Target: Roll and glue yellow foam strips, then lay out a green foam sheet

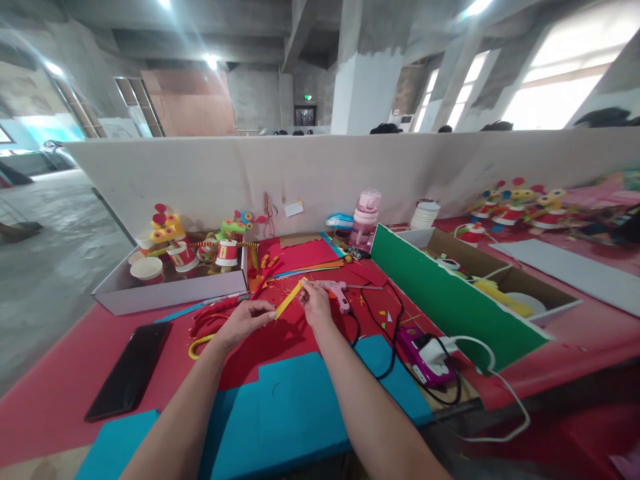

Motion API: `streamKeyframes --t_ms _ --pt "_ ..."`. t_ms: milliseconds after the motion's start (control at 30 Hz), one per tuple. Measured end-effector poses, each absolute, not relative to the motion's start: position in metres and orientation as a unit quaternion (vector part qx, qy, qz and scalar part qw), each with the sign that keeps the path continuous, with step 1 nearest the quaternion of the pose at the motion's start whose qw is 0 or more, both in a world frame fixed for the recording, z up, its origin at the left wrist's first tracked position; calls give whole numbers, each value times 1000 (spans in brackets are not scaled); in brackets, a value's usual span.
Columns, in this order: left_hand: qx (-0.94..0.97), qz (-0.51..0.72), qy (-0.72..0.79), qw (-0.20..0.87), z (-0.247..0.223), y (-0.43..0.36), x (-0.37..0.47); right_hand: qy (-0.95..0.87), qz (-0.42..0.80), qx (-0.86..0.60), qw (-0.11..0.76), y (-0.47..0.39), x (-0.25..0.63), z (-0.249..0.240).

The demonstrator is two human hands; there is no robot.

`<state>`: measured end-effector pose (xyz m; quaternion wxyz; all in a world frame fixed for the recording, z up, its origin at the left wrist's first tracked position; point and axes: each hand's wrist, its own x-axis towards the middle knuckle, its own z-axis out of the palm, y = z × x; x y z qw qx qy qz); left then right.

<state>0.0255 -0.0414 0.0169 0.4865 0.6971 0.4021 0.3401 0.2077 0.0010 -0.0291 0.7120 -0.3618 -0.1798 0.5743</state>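
A narrow yellow strip (289,300) is stretched slantwise between my two hands above the red table covering. My left hand (249,320) pinches its lower end between thumb and fingers. The upper end is held in the closed fingers of my right hand (316,303). Just behind and to the right of my right hand lies a pink glue gun (340,292). Red-handled scissors (213,319) and a yellow handle loop (199,347) lie left of my left hand.
A white box (175,292) with cup figures stands left, near a black phone (130,370). To the right are a green-sided box (450,300), a purple power strip (425,357) and cables. Blue sheets (295,407) cover the front edge. A white partition (310,167) stands behind.
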Motion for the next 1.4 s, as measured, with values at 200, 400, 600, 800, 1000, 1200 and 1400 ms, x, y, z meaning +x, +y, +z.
streamKeyframes --t_ms 200,400,600,800,1000,1200,1400 --pt "682 396 387 477 9 -36 25 -197 543 -372 727 2 210 -30" --pt "594 469 426 495 1 -32 27 -187 544 -359 735 -2 206 -26" --pt "528 556 423 483 -5 -26 26 -160 568 -315 743 -6 201 -21" --pt "453 681 406 408 7 -16 5 -283 664 -301 624 -13 200 -19" --pt "387 696 369 480 9 -14 0 -238 720 -248 603 -20 183 -20" --pt "493 555 425 518 -10 -23 31 -250 724 -235 599 -26 163 -29" --pt "444 584 407 544 -13 -25 39 -295 709 -273 580 -28 158 -34"
